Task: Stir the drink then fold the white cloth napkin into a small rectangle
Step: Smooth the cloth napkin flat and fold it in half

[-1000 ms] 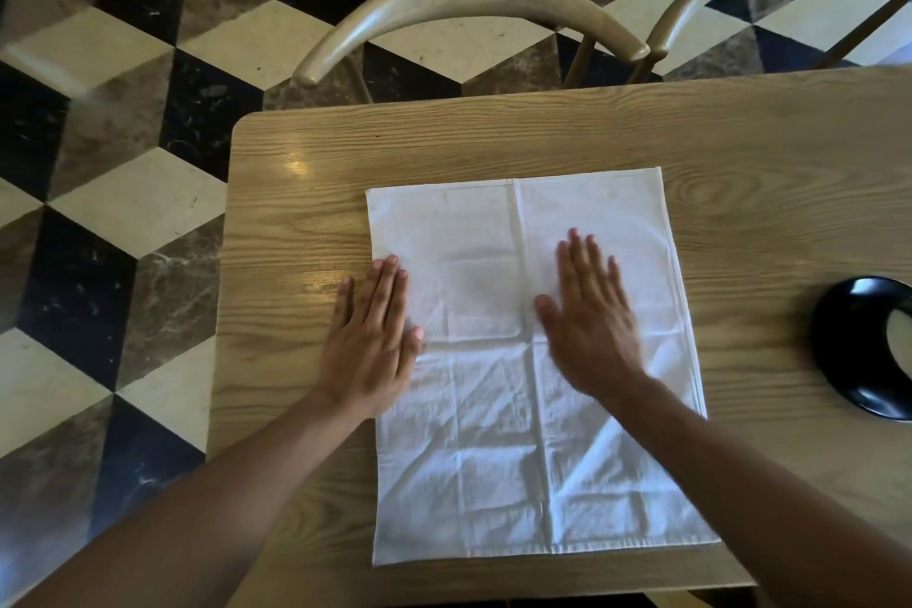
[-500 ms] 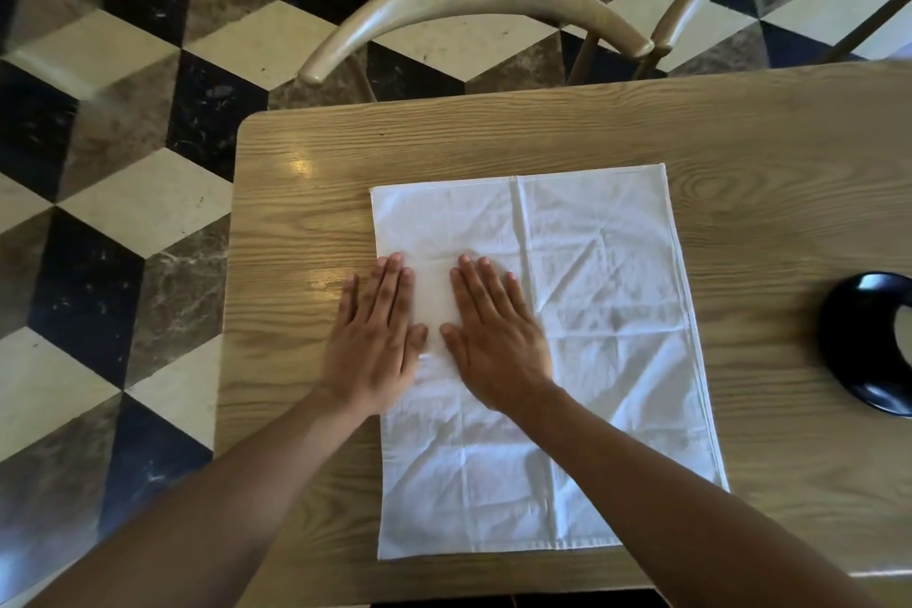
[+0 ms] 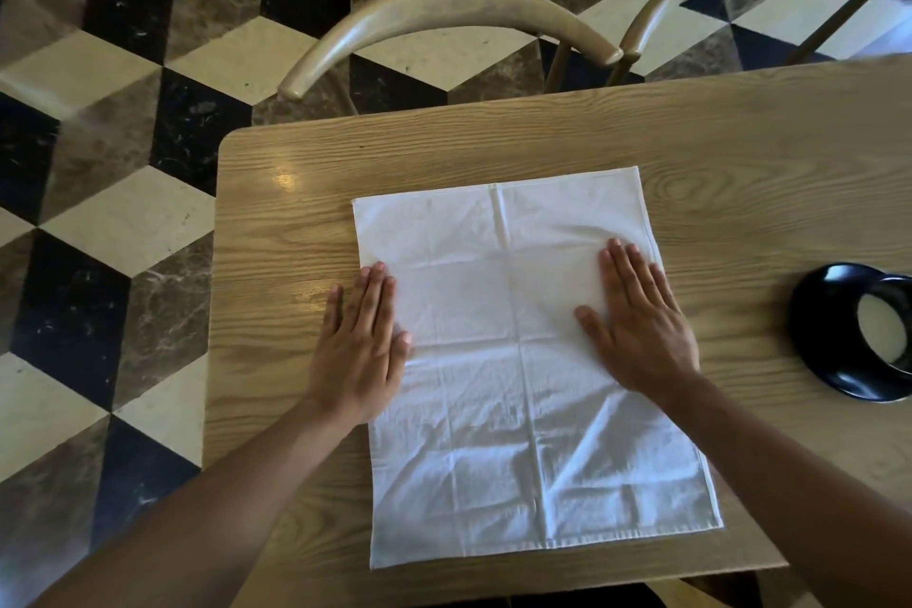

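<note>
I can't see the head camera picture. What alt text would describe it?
Two flat hands, left hand and right hand, press on a creased white cloth napkin spread open, not yet folded, on a wooden table. A black cup holding a pale drink sits at the right edge; two wooden chair backs stand beyond, over a patterned tile floor.

white cloth napkin (image 3: pixel 518 360) lying flat on the wooden table (image 3: pixel 740 173), near its left end and reaching almost to the near edge. left hand (image 3: pixel 362 341) flat across the napkin's left edge, partly on the table; right hand (image 3: pixel 636 326) flat on the napkin by its right edge. black round cup (image 3: pixel 858 336) on the table well to the right. two curved wooden chair backs (image 3: pixel 444 15) behind the table, on the chequered stone floor (image 3: pixel 98 163).
</note>
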Demonstrator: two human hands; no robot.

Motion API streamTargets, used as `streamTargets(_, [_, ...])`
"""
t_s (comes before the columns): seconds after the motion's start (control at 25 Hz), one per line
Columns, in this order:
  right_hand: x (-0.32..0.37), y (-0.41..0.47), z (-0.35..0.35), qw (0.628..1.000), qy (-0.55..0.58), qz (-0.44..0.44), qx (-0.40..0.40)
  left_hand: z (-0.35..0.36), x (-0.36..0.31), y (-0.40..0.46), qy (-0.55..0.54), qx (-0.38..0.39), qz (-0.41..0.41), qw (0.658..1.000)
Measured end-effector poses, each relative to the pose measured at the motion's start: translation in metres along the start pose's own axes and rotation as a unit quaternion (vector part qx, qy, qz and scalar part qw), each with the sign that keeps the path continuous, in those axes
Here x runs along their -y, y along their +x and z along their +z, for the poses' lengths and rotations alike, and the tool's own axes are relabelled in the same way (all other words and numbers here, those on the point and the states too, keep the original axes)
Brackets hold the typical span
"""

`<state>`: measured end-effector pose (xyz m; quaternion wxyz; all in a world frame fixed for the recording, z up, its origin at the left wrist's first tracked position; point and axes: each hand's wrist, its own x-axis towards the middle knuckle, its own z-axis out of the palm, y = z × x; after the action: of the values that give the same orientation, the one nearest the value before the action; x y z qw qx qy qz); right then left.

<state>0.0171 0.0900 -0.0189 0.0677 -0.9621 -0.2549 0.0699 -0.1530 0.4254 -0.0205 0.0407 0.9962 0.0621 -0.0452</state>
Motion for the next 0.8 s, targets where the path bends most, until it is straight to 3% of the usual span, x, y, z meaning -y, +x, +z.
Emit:
streamTargets(0.16, [0.003,-0.001,-0.006,1.000,0.004,-0.001,0.009,-0.002,-0.001,-0.001,0.000,-0.001,-0.003,1.000])
streamTargets(0.32, [0.046,0.003,-0.012,0.992,0.109,0.063,0.010,-0.004,-0.003,0.000,-0.004,0.002,-0.002,1.000])
streamTargets(0.44, [0.122,0.009,-0.003,0.987,0.161,0.001,0.003,-0.006,-0.003,0.000,-0.005,0.005,-0.003,1.000])
streamTargets(0.56, [0.187,0.011,0.013,0.987,0.140,-0.074,0.018,-0.005,-0.004,0.001,-0.010,0.008,-0.007,1.000])
streamTargets(0.8, [0.195,0.008,0.027,0.991,0.061,-0.118,0.001,-0.002,-0.002,0.001,0.002,0.005,-0.008,1.000])
